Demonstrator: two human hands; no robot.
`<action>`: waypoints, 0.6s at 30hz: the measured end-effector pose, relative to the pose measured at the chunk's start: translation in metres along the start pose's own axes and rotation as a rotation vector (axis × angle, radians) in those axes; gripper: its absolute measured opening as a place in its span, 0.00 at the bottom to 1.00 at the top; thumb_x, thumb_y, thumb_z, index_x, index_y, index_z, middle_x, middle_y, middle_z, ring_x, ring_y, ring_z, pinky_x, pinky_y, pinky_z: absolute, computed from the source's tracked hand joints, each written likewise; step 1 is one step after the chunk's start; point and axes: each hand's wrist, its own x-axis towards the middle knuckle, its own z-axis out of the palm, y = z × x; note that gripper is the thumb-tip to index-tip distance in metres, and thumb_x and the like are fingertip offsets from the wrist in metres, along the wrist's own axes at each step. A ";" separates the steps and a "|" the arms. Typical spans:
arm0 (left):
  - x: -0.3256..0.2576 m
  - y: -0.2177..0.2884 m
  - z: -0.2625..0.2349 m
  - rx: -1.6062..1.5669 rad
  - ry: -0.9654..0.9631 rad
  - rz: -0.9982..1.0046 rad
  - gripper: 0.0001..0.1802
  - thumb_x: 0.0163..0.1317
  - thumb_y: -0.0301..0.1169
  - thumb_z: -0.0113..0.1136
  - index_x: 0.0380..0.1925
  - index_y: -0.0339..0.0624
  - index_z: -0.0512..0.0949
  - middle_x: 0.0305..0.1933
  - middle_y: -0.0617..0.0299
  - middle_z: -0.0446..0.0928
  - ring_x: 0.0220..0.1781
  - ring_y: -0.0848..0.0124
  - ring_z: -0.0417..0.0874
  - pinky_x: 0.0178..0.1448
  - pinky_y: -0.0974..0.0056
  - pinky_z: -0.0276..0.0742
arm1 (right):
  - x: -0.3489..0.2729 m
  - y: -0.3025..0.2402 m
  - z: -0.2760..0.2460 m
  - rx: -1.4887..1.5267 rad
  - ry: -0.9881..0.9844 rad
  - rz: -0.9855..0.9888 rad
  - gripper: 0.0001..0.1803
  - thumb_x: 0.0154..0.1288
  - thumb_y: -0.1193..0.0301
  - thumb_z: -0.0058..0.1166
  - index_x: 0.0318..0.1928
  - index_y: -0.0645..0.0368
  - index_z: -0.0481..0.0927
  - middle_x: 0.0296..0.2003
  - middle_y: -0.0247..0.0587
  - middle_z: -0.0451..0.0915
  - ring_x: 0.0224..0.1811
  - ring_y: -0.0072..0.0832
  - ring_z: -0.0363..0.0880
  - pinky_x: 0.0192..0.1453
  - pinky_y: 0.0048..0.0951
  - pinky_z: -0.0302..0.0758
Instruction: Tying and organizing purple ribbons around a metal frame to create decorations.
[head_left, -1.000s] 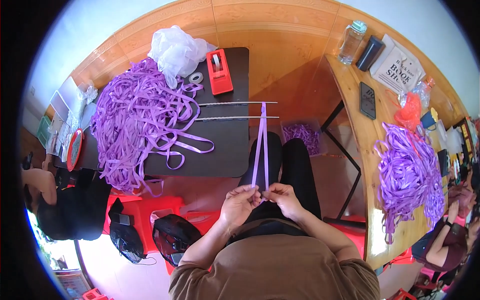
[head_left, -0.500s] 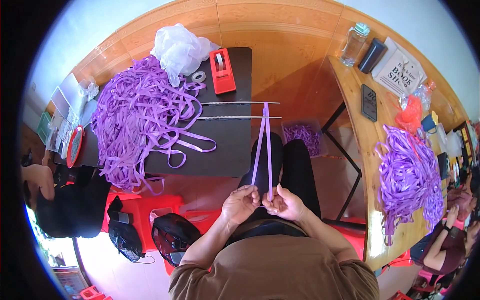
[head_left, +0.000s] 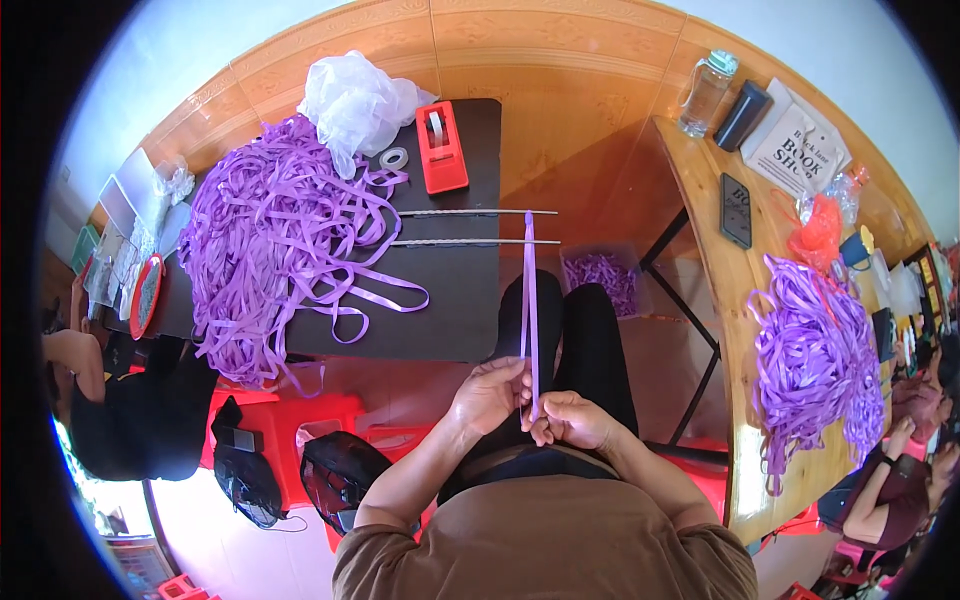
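Observation:
A purple ribbon (head_left: 531, 310) loops over two thin metal rods (head_left: 490, 242) that jut out past the right edge of the black table. Its two lengths run down close together toward my lap. My right hand (head_left: 572, 420) pinches the ribbon near its lower end. Right beside it, my left hand (head_left: 492, 393) has its fingers curled at the other length, fingertips pressed together. Small details between the fingertips are too fine to make out. To the left, a large heap of purple ribbons (head_left: 270, 240) covers much of the black table (head_left: 450, 310).
A red tape dispenser (head_left: 442, 150), a tape roll (head_left: 394, 158) and a white plastic bag (head_left: 355, 105) sit behind the heap. A clear bin (head_left: 600, 280) holds purple ribbons. On the right wooden table (head_left: 750, 430) lie another ribbon pile (head_left: 815, 360) and a phone (head_left: 736, 211). People sit at both sides.
The ribbon's two lengths have drawn closer together. My left hand has moved slightly up and right, and my right hand slightly down, bringing them nearly together.

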 end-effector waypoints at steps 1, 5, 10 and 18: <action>0.000 0.000 0.001 0.001 0.000 -0.002 0.08 0.64 0.28 0.54 0.38 0.38 0.79 0.32 0.60 0.79 0.33 0.71 0.79 0.40 0.67 0.73 | 0.000 0.000 -0.002 -0.001 -0.001 0.010 0.16 0.68 0.59 0.49 0.40 0.61 0.77 0.40 0.46 0.80 0.32 0.29 0.79 0.33 0.22 0.70; -0.002 -0.004 0.005 0.137 0.146 0.143 0.07 0.63 0.27 0.56 0.38 0.37 0.79 0.32 0.59 0.80 0.32 0.72 0.80 0.40 0.68 0.75 | 0.001 -0.005 0.003 -0.089 0.005 0.029 0.12 0.68 0.64 0.50 0.42 0.60 0.77 0.42 0.43 0.80 0.33 0.23 0.80 0.34 0.18 0.70; -0.008 -0.007 0.006 0.232 0.214 0.263 0.07 0.62 0.26 0.57 0.38 0.35 0.79 0.31 0.59 0.81 0.29 0.72 0.80 0.38 0.68 0.76 | 0.001 -0.005 0.004 -0.145 0.037 0.028 0.12 0.67 0.66 0.52 0.44 0.60 0.78 0.43 0.47 0.80 0.34 0.27 0.79 0.34 0.20 0.71; -0.023 -0.020 -0.004 0.048 0.176 0.095 0.06 0.62 0.24 0.55 0.36 0.36 0.79 0.31 0.59 0.79 0.31 0.72 0.79 0.39 0.68 0.75 | 0.004 -0.005 0.011 0.188 0.277 -0.103 0.02 0.63 0.76 0.55 0.32 0.58 0.79 0.31 0.39 0.82 0.29 0.20 0.76 0.32 0.19 0.70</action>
